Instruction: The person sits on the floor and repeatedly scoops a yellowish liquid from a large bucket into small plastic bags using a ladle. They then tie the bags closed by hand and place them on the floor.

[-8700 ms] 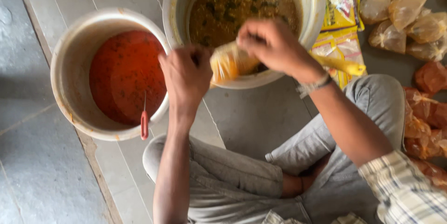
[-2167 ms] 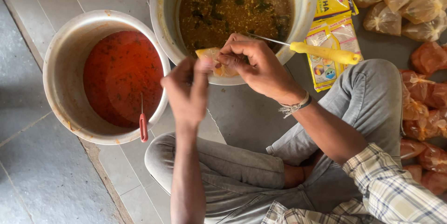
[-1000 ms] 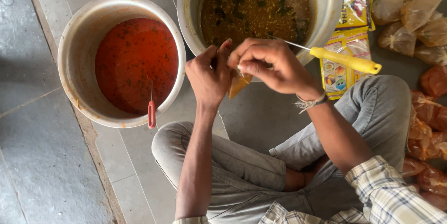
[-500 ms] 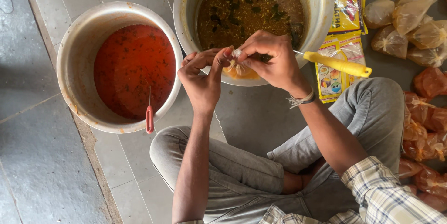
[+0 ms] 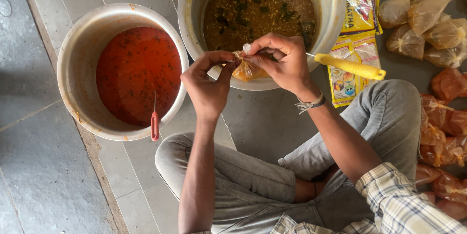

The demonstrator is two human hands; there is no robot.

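over our crossed legs, our left hand (image 5: pixel 208 85) and right hand (image 5: pixel 279 61) both pinch the neck of a small filled bag (image 5: pixel 247 70), held at the rim of the brown-curry pot (image 5: pixel 331 15) so drips land inside; beyond, the red-curry pot (image 5: pixel 73 68).

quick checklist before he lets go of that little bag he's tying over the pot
1. Both hands on bag neck: ok. Left hand and right hand pinch the top of the bag.
2. Knot finished: cannot tell, fingers hide it.
3. Bag leaking: cannot tell; no drip shows.
4. Bag over the brown pot, so spills would land on its rim or inside: ok.
5. Yellow ladle parked on the rim, handle clear of the hands: ok.
6. Room beside the tied bags on the right: ok, bare floor shows near them.
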